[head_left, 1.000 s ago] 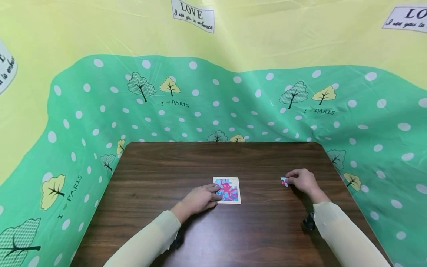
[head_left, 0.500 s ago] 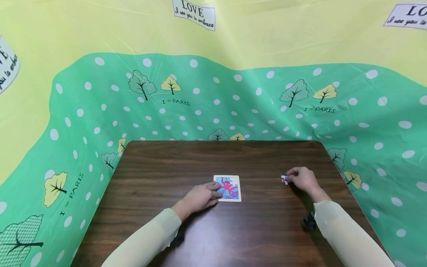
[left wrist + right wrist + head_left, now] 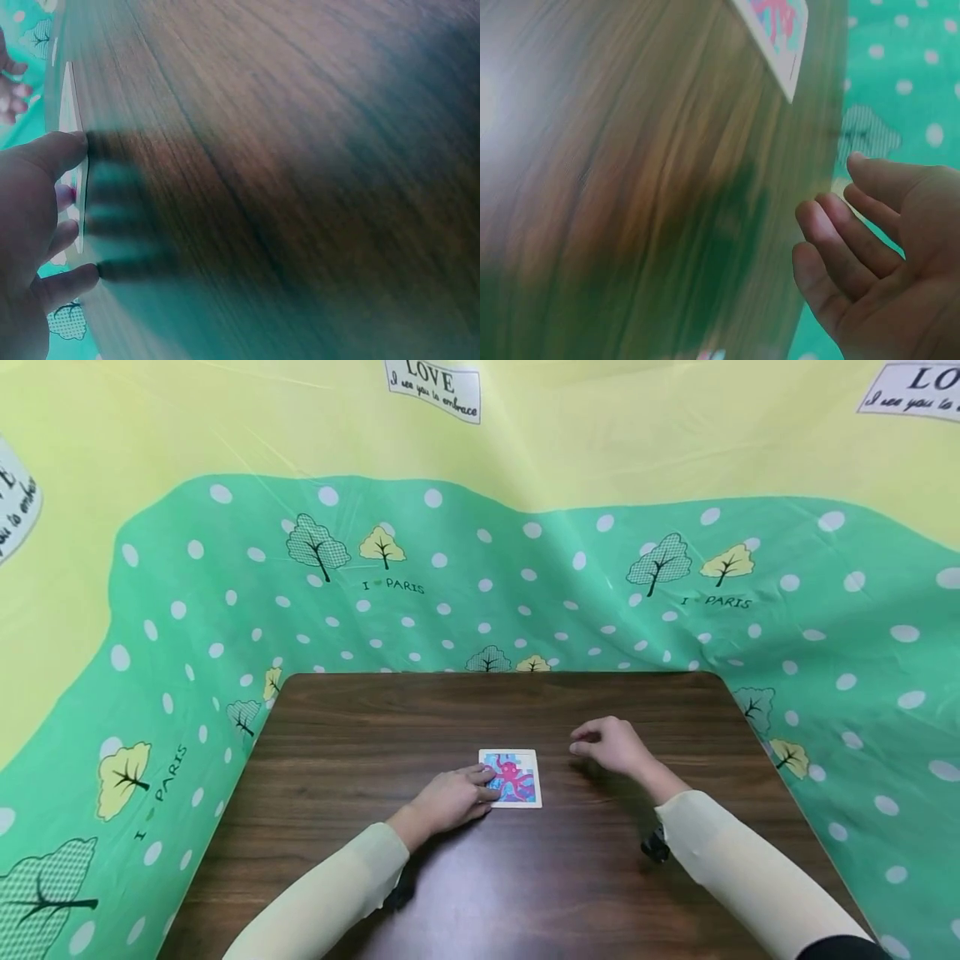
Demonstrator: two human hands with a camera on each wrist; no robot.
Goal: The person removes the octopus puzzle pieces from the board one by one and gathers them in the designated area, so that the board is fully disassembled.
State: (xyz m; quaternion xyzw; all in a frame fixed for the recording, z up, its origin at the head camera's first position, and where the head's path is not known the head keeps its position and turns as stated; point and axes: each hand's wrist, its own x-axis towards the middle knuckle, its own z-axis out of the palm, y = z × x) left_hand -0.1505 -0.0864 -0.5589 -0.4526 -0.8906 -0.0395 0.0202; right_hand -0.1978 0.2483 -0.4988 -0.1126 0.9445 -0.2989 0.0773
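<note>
Head view: a dark wood-grain table (image 3: 360, 727) occupies the lower part, bordered at its far end and both sides by a green and yellow cloth (image 3: 480, 556) printed with white dots, trees and lettering. Pale sleeves (image 3: 750, 860) cover both forearms; a black device (image 3: 655, 846) sits beneath the right cuff.

Obstruction noted: the left hand (image 3: 447, 802) covers part of the left side of a small puzzle tray (image 3: 517, 805), which lies flat near the middle of the table. Its fingers are extended and slightly parted, resting on the tray.

Tray contents: an octopus picture (image 3: 512, 777), pink-red on blue, inside a pale border. A pale patch shows towards the upper right corner; whether it is an unfilled recess cannot be confirmed.

The right hand (image 3: 617, 747) is over the table to the right of the tray, apart from it, thumb and fingers separated and loosely bent. Right wrist view: a small pink-and-blue piece (image 3: 711, 355) on the table is cut off by the lower edge.
</note>
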